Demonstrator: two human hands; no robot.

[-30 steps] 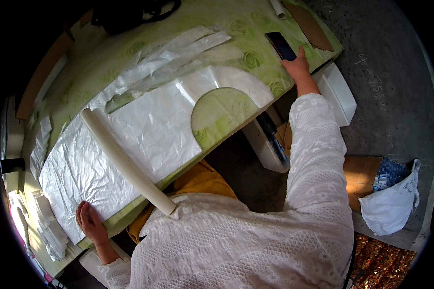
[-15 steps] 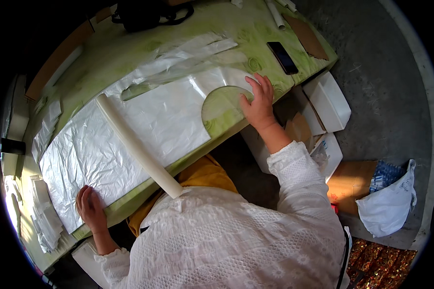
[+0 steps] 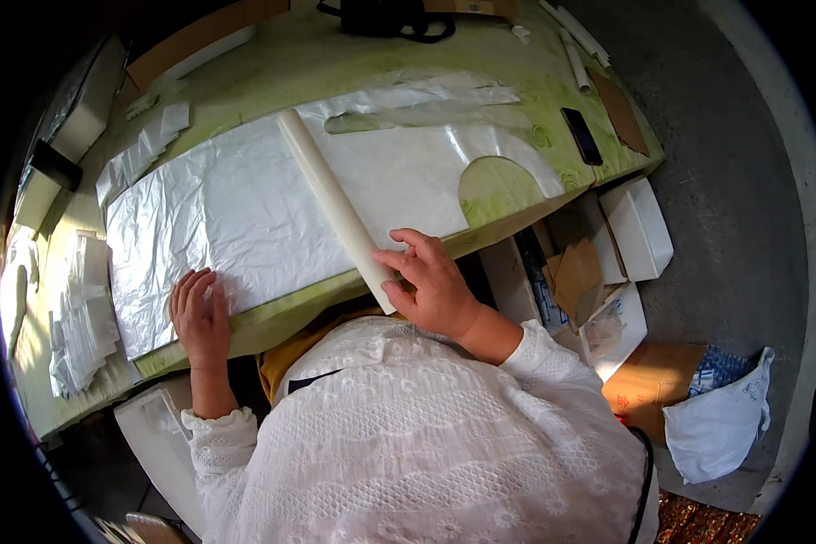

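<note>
A long off-white tube (image 3: 329, 197) lies slantwise over a flat, thin whitish plastic bag (image 3: 199, 218), its near end jutting past the table edge. My right hand (image 3: 435, 290) is at that near end; its fingers are apart, and fingertips and thumb touch the tube's side without wrapping round it. On the bag's near left part rests my left hand (image 3: 199, 317), fingers stretched out and nothing in them. The bag has wrinkles on the left, and a rounded cut-out on its right shows the green tablecloth (image 3: 499, 195).
A phone (image 3: 581, 136) lies at the right of the table, beside a cardboard piece (image 3: 618, 111) and thin rolls (image 3: 576, 62). Folded plastic bags (image 3: 83, 308) are stacked at the left. White boxes (image 3: 637, 228), a carton (image 3: 648, 385) and a white sack (image 3: 714, 426) stand right, below the table.
My right hand has come from the rounded cut-out at the right, back and leftward to the tube's near end. My left hand stays on the bag. The whole view has shifted.
</note>
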